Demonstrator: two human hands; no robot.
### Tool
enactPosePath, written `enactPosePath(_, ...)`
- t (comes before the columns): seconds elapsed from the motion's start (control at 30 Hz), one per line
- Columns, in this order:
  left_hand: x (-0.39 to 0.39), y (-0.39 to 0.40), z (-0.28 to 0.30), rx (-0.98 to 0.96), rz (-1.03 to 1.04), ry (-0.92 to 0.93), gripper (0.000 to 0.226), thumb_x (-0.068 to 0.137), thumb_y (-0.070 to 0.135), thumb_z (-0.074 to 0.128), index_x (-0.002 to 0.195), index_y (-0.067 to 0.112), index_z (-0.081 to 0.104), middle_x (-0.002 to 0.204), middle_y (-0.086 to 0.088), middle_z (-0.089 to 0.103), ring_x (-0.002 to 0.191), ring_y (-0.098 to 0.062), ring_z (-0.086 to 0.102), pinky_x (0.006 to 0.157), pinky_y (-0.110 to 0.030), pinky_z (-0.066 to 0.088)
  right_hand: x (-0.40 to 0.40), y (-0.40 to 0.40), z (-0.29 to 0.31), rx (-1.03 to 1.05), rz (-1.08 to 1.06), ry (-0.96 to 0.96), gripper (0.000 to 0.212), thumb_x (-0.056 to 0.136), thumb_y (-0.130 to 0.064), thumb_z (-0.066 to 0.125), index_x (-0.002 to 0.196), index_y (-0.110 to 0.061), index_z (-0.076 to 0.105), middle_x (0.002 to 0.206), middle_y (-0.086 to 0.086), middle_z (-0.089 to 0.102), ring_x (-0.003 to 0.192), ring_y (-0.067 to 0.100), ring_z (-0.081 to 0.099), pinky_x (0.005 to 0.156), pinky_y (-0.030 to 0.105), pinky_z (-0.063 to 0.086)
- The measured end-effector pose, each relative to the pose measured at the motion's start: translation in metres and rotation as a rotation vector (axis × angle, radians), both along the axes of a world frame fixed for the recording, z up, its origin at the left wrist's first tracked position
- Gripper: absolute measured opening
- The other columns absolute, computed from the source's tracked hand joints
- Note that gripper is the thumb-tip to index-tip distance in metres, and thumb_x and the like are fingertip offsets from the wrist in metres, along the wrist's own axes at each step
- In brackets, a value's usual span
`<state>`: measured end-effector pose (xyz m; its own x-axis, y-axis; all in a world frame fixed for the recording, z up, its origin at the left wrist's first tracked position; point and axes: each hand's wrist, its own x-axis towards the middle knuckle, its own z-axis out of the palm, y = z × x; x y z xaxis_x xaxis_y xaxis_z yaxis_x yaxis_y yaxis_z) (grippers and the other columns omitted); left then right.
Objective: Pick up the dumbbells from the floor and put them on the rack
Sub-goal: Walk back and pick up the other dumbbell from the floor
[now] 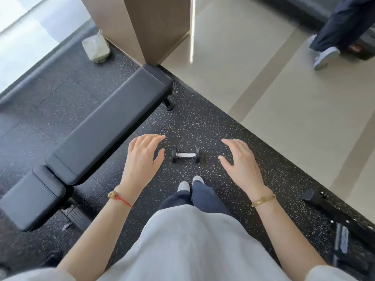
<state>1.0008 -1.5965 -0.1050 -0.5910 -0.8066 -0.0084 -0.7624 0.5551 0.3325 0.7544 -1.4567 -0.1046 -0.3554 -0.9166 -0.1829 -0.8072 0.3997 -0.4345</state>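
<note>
both hands hold nothing: the left hand [143,157] and right hand [240,161] hover spread, fingers relaxed, either side of a small dumbbell [185,155] lying on the speckled rubber floor [213,126]. it looks rigid and light; its chrome handle between the dark ends is probably the best hold.

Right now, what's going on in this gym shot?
A person stands on the speckled rubber floor, looking down at one small dumbbell lying just ahead of their shoes. Left hand and right hand hover open either side of it, holding nothing. A black bench sits to the left. No rack is identifiable.
</note>
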Motion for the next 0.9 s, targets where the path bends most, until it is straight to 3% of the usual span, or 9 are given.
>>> enactPosePath(0.2,-0.028,-0.021,-0.054,-0.004,0.044,-0.064,0.034,0.093,0.024,0.059,0.126,0.019,0.061,0.125,0.002,0.065,0.122,-0.022,0.056,0.110,-0.043,0.036,-0.043,-0.047,-0.049,0.081,0.136,0.019,0.047,0.093,-0.028,0.058,0.137,-0.014,0.048,0.139,0.001,0.051,0.135,0.016,0.040,0.116,0.033,0.029)
enactPosePath(0.43,-0.051,-0.043,-0.153,0.052,0.028,-0.166,0.037,0.090,0.021,0.062,0.127,0.017,0.062,0.126,0.002,0.065,0.122,-0.023,0.057,0.111,-0.043,0.036,-0.057,-0.090,-0.154,0.169,0.236,0.016,0.048,0.092,-0.028,0.059,0.136,-0.011,0.049,0.137,0.003,0.053,0.131,0.017,0.043,0.113,0.033,0.033)
enactPosePath(0.9,-0.070,-0.070,-0.493,0.189,-0.184,-0.373,0.048,0.094,0.026,0.050,0.140,0.017,0.049,0.140,0.002,0.053,0.134,-0.020,0.044,0.117,-0.039,0.026,-0.037,-0.141,-0.500,0.331,0.406,-0.018,0.048,0.091,-0.027,0.060,0.135,-0.012,0.047,0.131,0.005,0.055,0.125,0.022,0.046,0.106,0.034,0.038)
